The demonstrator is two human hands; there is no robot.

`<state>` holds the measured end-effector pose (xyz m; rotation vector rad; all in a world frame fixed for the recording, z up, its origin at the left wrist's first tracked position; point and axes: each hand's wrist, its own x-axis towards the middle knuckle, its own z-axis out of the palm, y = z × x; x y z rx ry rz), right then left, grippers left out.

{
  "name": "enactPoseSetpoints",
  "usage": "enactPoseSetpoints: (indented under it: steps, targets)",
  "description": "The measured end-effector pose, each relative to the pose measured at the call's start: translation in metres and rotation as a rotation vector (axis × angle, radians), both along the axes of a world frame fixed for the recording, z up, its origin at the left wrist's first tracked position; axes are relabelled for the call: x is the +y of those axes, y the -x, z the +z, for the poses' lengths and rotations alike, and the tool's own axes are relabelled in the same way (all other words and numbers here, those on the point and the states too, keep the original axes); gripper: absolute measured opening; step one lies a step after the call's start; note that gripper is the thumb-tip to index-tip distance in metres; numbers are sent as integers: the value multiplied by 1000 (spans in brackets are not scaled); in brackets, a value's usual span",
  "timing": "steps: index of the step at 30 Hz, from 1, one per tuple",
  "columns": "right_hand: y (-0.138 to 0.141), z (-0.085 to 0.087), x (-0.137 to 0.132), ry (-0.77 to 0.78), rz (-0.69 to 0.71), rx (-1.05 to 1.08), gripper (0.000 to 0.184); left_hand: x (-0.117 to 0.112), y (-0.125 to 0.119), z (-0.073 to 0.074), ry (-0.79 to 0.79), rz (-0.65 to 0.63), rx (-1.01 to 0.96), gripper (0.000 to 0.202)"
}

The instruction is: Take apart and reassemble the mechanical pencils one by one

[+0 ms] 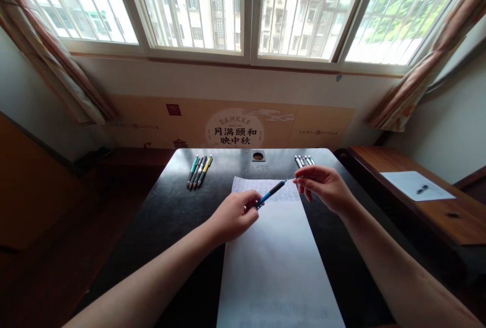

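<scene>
My left hand [237, 215] is closed around the rear end of a blue pen [270, 195] with a black grip, which points up and to the right over the paper sheet [269, 247]. Just beyond the pen's front end, the fingertips of my right hand [319, 186] are pinched together. A thin, light piece shows between the pen's front and these fingertips; it is too small to name, and I cannot tell whether it is joined to the pen. The long sheet has dense print at its far end and lies on a black table [167, 227].
Several pens [199, 171] lie side by side at the table's far left. More pens [304, 161] lie at the far right, partly behind my right hand. A square fitting with a round hole [258, 156] is set in the far edge. On the right, a wooden desk [467, 221] bears a white sheet [402, 183].
</scene>
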<state>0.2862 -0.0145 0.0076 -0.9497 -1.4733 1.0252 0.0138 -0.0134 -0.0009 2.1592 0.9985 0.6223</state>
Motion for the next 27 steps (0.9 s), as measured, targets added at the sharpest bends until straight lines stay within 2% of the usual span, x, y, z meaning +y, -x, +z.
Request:
enactPoseSetpoints:
  steps: [3, 13, 27]
  targets:
    - [0, 3, -3, -50, 30, 13, 22, -1, 1, 0, -25, 2, 26, 20]
    - [-5, -4, -3, -76, 78, -187, 21, -1, 0, 4, -28, 10, 18, 21]
    - [-2, 2, -5, -163, 135, -293, 16, -2, -1, 4, -43, -18, 56, 21]
